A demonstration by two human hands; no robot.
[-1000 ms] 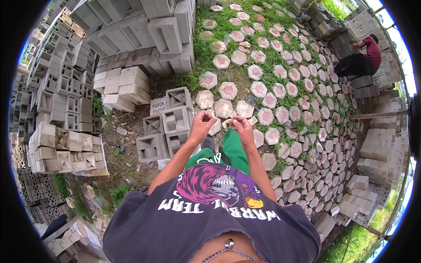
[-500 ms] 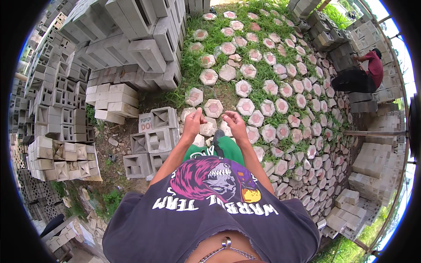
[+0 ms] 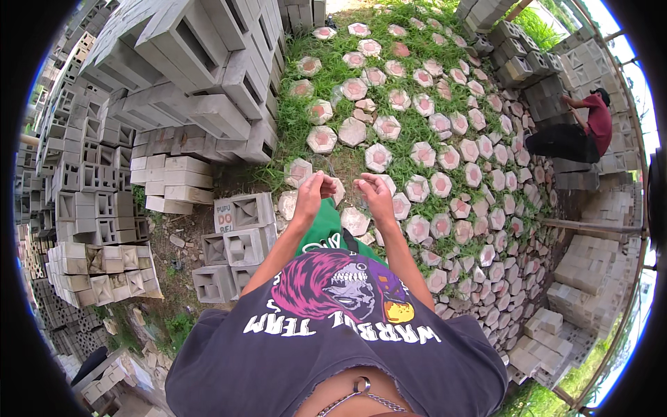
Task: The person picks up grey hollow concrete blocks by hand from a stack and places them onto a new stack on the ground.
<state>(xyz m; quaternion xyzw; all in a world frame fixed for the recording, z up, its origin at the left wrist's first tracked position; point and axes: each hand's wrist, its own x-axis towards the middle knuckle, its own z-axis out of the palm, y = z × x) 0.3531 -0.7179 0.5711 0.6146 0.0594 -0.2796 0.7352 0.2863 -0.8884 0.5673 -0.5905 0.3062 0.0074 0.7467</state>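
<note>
In front of my body, above a path of hexagonal stepping stones, both hands hang in the air. My left hand (image 3: 315,193) is loosely curled, fingers drawn in, and nothing shows in it. Across a small gap, my right hand (image 3: 376,194) has bent fingers with the thumb apart; I see nothing held there either. Neither hand touches a block or a stone. Below them is my leg in green trousers (image 3: 325,226), hiding part of the path. A pale hexagonal stone with a pink centre (image 3: 378,158) lies in the grass just ahead of the hands.
Tall stacks of grey hollow blocks (image 3: 198,52) rise on the left. Nearer stand a small block pile (image 3: 246,244) and a pale block stack (image 3: 170,182). At the right, a person in a red shirt (image 3: 596,118) bends by a block wall (image 3: 545,94). A horizontal pole (image 3: 590,226) juts out there.
The stones and nearby block piles have shifted lower in view as I move forward. My green-trousered leg now covers more path below my left hand. Both hands stay raised, their fingers slightly changed.
</note>
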